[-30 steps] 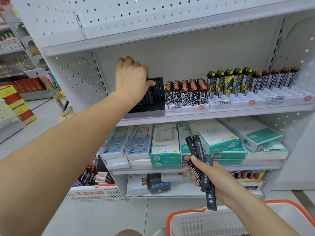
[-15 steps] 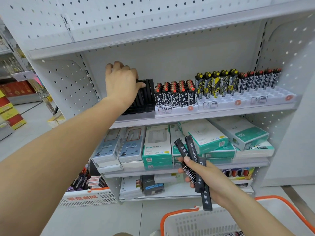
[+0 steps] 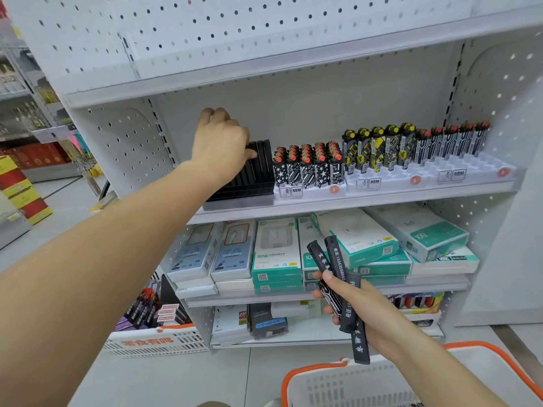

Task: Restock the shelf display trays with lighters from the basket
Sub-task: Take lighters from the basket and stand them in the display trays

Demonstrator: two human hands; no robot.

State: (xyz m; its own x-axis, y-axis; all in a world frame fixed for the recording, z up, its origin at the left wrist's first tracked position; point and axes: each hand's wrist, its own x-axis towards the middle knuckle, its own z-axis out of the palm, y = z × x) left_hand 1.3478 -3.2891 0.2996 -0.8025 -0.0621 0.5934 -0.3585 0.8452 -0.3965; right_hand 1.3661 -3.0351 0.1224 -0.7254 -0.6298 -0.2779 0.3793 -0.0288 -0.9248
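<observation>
A: Item one, surroundings. What do you list around you?

B: A white pegboard shelf unit (image 3: 293,27). On your upper shelf (image 3: 352,202), a black ribbed display tray (image 3: 249,183) at the left; just beside it a white tray (image 3: 308,191) packed with star-and-stripe lighters (image 3: 308,168), then yellow-and-black lighters (image 3: 379,148) and black line-patterned ones (image 3: 452,141) standing upright in white slotted trays (image 3: 440,171) with their front slots bare. Below, flat teal-and-white boxes (image 3: 276,254) and grey cable boxes (image 3: 202,251). Your left forearm crosses in front of the shelf's left end and hides part of the black tray.

A: Item two, materials and shapes?

B: Perforated metal panels; moulded plastic trays; glossy card boxes. A white lattice basket with an orange rim (image 3: 305,374) at your lower right, and another lattice basket (image 3: 152,342) on the floor at left.

A: Item three, the stock and your fingers?

B: Your right hand (image 3: 355,304) grasps a fanned bundle of slim black lighters (image 3: 338,274) with white lettering, held above the orange-rimmed basket, well apart from the trays. Your left hand (image 3: 220,145) rests on the back of the black tray, thumb pressed to its ribs; its other digits curl out of sight behind, so whether they hold anything cannot be told.
</observation>
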